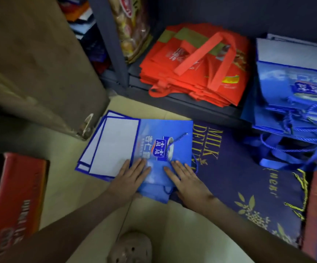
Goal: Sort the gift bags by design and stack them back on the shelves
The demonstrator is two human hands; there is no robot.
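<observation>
Blue gift bags [135, 147] lie squared on the floor under your flat, open left hand [130, 176] and right hand [185, 180]; next, lift them onto the shelf's blue stack [294, 95].

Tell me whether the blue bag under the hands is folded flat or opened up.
Folded flat. The blue bag lies on the floor with its printed face up, and both hands press it down.

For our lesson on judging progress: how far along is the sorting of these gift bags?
Done: red bags are stacked on the shelf, blue bags piled beside them. In hand: left hand and right hand press flat on the light blue bags on the floor. Left: shelving these and the navy bag.
</observation>
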